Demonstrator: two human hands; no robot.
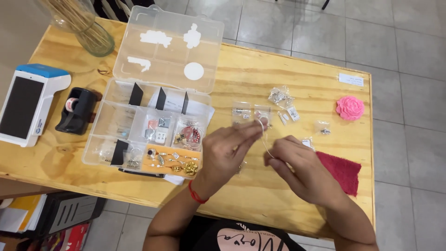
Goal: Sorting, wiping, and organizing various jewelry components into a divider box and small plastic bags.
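Both hands meet over the near middle of a pale wooden table (288,74), working a thin chain (265,144) that loops between them. The left hand (227,151), with a red cord at the wrist, pinches one end of the chain high between thumb and fingertips, the fingers drawn close together. The right hand (299,169) is curled narrow around the other end, its fingers bunched; what exactly they grip is too small to make out. To the left lies an open clear plastic organizer box (153,130), its lid tipped back toward the far side, its compartments holding rings, earrings and small trinkets. Just beyond the hands, several small clear bags (278,104) of jewellery are scattered on the wood. A dark red cloth (344,169) lies just right of the right hand, and a pink rose-shaped piece (350,108) sits farther right. At the far left stand a white handheld terminal (28,104), a black tape dispenser (76,111) and a glass vase (88,28).
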